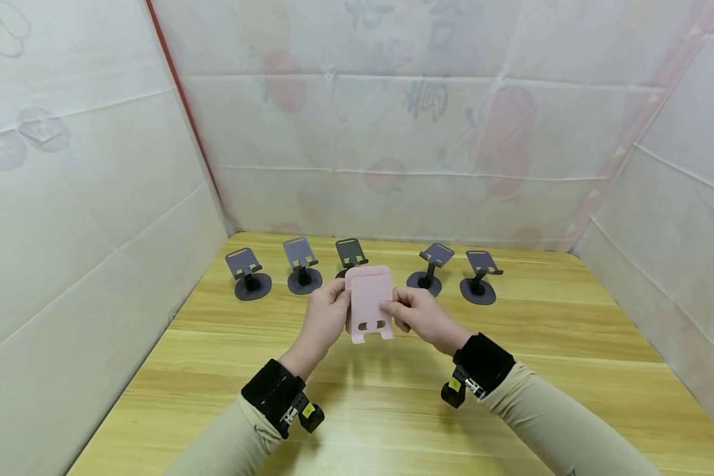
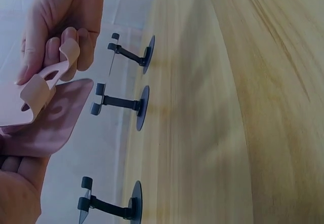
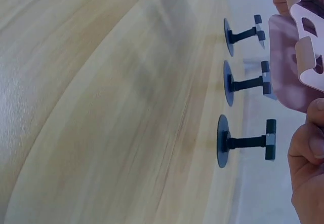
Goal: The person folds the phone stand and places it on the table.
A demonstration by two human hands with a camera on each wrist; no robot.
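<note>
both hands hold a pink plastic phone stand [image 1: 369, 303], folded flat, in the air above the middle of the pale wooden surface [image 1: 571, 370], just in front of a row of dark stands. the left hand [image 1: 326, 317] grips the stand's left edge, its fingers curled round the back and the thumb on the front. the right hand [image 1: 419, 316] pinches the right edge of the front plate between thumb and curled fingers. the front plate of the pink stand has two small cut-outs near its lower edge and two short feet turned toward the person; a second pink plate lies right behind it, showing a little above and to the left. in the left wrist view the front plate's hooked lip [image 2: 38, 89] curls up beside the right hand's fingers [image 2: 61, 41], and the rear plate [image 2: 50, 117] rests on the left hand's fingers [image 2: 17, 171]

five dark grey phone stands with round bases stand upright in a row along the far side of the surface, near the back wall: the far left one [image 1: 248, 274], the next [image 1: 302, 266], the middle one [image 1: 351, 253] partly hidden behind the pink stand, then one [image 1: 430, 266] right of it, and the far right one [image 1: 479, 276]. white sheeting printed with faint red shapes [image 1: 393, 132] walls in the surface on three sides. both forearms wear beige sleeves [image 1: 547, 416] and black wrist straps [image 1: 274, 393]
</note>
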